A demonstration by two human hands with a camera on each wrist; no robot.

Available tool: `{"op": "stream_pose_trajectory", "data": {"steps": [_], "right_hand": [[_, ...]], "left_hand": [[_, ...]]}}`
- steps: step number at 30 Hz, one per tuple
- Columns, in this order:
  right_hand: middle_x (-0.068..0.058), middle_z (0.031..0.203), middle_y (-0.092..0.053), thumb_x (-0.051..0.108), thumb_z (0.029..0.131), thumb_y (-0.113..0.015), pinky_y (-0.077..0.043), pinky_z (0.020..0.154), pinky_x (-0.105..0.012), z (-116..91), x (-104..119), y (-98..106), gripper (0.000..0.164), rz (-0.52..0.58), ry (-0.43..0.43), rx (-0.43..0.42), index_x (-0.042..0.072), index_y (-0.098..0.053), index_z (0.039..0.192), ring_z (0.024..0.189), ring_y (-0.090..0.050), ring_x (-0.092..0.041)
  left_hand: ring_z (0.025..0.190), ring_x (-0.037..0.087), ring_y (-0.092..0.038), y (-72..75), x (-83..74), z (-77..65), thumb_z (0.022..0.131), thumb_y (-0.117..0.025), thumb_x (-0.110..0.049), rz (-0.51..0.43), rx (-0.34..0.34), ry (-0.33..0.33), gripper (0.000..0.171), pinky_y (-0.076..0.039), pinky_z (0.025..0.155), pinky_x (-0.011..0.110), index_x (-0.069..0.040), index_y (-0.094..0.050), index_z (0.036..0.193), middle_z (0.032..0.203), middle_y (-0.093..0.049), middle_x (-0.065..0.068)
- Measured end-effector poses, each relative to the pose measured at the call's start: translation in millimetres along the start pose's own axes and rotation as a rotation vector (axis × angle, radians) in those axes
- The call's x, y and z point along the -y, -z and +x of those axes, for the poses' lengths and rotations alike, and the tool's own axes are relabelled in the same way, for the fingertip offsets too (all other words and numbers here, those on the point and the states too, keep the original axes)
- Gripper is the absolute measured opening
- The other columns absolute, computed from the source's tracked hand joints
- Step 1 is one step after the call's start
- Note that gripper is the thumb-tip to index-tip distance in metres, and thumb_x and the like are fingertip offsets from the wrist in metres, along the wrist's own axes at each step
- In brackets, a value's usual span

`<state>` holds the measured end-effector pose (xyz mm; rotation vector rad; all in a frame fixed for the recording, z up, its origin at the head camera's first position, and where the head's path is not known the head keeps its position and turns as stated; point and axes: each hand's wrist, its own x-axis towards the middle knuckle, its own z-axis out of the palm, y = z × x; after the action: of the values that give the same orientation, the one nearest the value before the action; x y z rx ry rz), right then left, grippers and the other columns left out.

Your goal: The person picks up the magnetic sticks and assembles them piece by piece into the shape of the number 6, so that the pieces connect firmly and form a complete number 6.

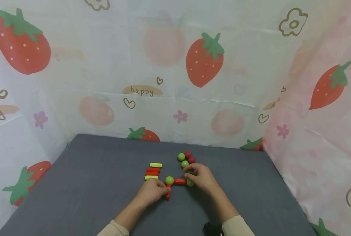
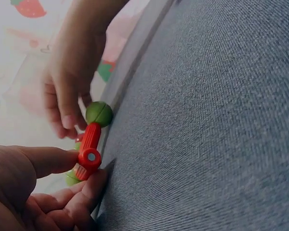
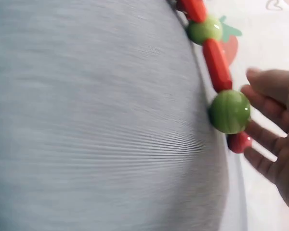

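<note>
My left hand (image 1: 152, 190) pinches a short red rod (image 1: 168, 194) between thumb and finger; its round end with a pale grey centre shows in the left wrist view. The rod's far end meets a green ball (image 1: 169, 180). From that ball a second red rod (image 1: 180, 181) runs right to another green ball (image 1: 190, 184), making a corner shape on the table. Over this right-hand ball hovers my right hand (image 1: 204, 178), its fingers loosely bent. In the right wrist view those fingertips lie right beside the green ball (image 3: 229, 111), not wrapped round it.
Loose red and yellow-green rods (image 1: 153, 170) lie in a stack-like row left of the joined pieces. Several green and red balls (image 1: 181, 157) cluster behind the right hand. A black object (image 1: 211, 228) sits by the right sleeve. Strawberry-print cloth (image 1: 163, 114) walls the grey table (image 1: 104, 164).
</note>
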<state>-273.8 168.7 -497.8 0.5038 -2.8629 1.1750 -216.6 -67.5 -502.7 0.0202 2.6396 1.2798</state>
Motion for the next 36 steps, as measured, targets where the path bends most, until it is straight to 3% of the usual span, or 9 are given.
{"op": "stream_pose_trajectory", "data": {"steps": [4, 11, 15, 24, 30, 36], "right_hand": [[0.001, 0.106, -0.071, 0.016, 0.092, -0.079, -0.053, 0.075, -0.037, 13, -1, 11, 0.024, -0.006, -0.050, -0.066, 0.020, -0.075, 0.114, 0.096, -0.063, -0.018], [-0.006, 0.096, -0.067, 0.013, 0.090, -0.079, -0.047, 0.066, -0.035, 37, -3, 15, 0.033, 0.019, -0.142, -0.033, 0.018, -0.074, 0.123, 0.081, -0.057, -0.021], [-0.007, 0.097, -0.068, 0.010, 0.088, -0.080, -0.046, 0.065, -0.034, 44, -7, 9, 0.036, 0.017, -0.137, -0.015, 0.015, -0.074, 0.123, 0.078, -0.055, -0.019], [-0.004, 0.115, -0.071, 0.009, 0.087, -0.081, -0.052, 0.076, -0.037, 46, -12, -4, 0.037, -0.002, -0.103, 0.004, 0.017, -0.074, 0.122, 0.088, -0.061, -0.018], [-0.004, 0.124, -0.070, 0.011, 0.088, -0.081, -0.052, 0.094, -0.046, 46, -9, -7, 0.036, -0.051, -0.104, 0.016, 0.020, -0.074, 0.122, 0.109, -0.064, -0.023], [-0.004, 0.124, -0.071, 0.014, 0.088, -0.082, -0.052, 0.089, -0.045, 44, -5, -8, 0.036, -0.068, -0.084, 0.006, 0.019, -0.074, 0.122, 0.103, -0.064, -0.021]], "left_hand": [[0.067, 0.012, -0.055, -3.1, -1.3, -2.8, 0.088, -0.079, -0.033, -0.021, 0.008, 0.015, 0.020, -0.043, 0.059, 0.028, -0.014, -0.078, 0.082, 0.077, -0.067, -0.005], [0.064, 0.012, -0.054, -2.2, 1.5, -5.3, 0.088, -0.080, -0.032, -0.033, -0.035, -0.004, 0.018, -0.043, 0.057, 0.028, -0.015, -0.078, 0.082, 0.074, -0.065, -0.005], [0.058, 0.011, -0.050, -1.4, 3.4, -5.7, 0.088, -0.079, -0.032, -0.041, -0.034, -0.024, 0.019, -0.039, 0.054, 0.028, -0.016, -0.077, 0.079, 0.065, -0.060, -0.006], [0.065, 0.011, -0.055, -0.3, 0.5, -7.3, 0.088, -0.079, -0.034, -0.022, -0.038, -0.026, 0.020, -0.043, 0.058, 0.028, -0.015, -0.079, 0.084, 0.077, -0.068, -0.006], [0.057, 0.011, -0.051, -4.0, 0.9, -7.4, 0.087, -0.079, -0.033, -0.039, -0.070, -0.029, 0.019, -0.039, 0.053, 0.028, -0.016, -0.077, 0.076, 0.065, -0.061, -0.007], [0.060, 0.012, -0.053, -4.7, 1.3, -8.2, 0.086, -0.080, -0.033, -0.034, -0.088, -0.010, 0.019, -0.041, 0.054, 0.028, -0.017, -0.077, 0.076, 0.068, -0.064, -0.007]]}}
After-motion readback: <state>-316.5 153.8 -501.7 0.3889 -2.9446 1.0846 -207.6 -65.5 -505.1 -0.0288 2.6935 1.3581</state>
